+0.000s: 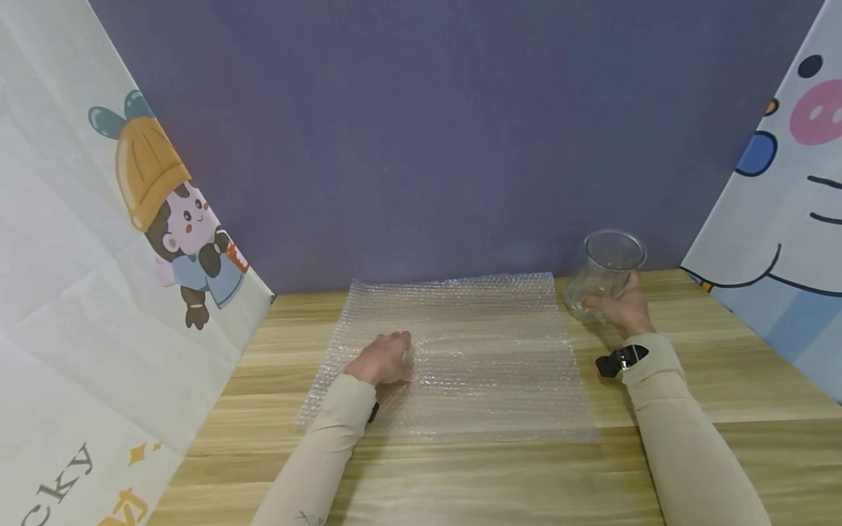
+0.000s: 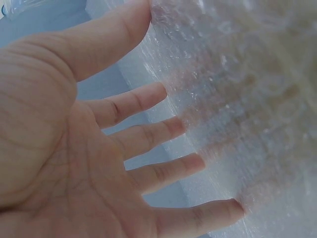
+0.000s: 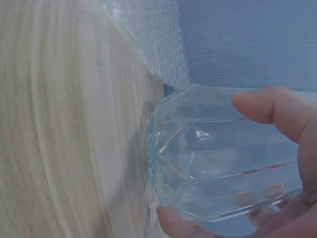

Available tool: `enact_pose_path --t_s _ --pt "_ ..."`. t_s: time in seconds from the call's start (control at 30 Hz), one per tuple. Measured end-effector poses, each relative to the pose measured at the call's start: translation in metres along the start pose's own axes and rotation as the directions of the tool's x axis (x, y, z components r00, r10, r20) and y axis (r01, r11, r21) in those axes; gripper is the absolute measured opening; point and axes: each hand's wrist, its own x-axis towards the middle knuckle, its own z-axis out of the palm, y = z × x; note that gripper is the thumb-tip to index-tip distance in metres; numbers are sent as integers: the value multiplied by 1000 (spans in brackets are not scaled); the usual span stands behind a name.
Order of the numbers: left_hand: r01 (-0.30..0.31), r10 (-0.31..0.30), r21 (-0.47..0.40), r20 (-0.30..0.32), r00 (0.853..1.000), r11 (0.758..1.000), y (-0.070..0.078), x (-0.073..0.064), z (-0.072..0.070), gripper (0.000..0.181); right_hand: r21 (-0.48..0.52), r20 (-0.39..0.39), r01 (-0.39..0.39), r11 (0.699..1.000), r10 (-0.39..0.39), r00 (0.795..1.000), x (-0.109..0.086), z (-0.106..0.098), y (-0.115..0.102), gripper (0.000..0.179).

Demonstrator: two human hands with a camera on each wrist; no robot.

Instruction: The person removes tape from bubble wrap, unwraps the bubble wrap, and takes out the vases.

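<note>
A sheet of clear bubble wrap [image 1: 490, 351] lies spread on the wooden tabletop. My left hand [image 1: 384, 358] is over the left part of the sheet. In the left wrist view its fingers [image 2: 143, 136] are extended and spread, fingertips right at the bubble wrap [image 2: 257, 99]. To the right of the sheet, my right hand [image 1: 628, 310] grips a clear glass vase [image 1: 582, 285] with a flared rim. The right wrist view shows the thumb [image 3: 270, 106] on one side of the faceted vase [image 3: 213, 153] and fingers around the other, its base close to the tabletop.
A purple-blue panel [image 1: 421, 146] rises along the back of the table [image 1: 460, 482]. White printed sheets with cartoon figures [image 1: 177, 219] stand at the left and right. A watch-like black strap [image 1: 621, 360] is on the right wrist.
</note>
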Motion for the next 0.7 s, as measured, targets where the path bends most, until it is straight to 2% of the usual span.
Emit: enact_pose_path --t_s 0.17,0.7 --pt "3 -3 0 -5 1000 1000 -1 0 0 74 -19 7 -15 1000 15 1000 1 0 -2 113" --pt "2 -2 -5 -3 1000 1000 0 -2 1 74 39 14 12 999 -12 1000 9 -2 2 108"
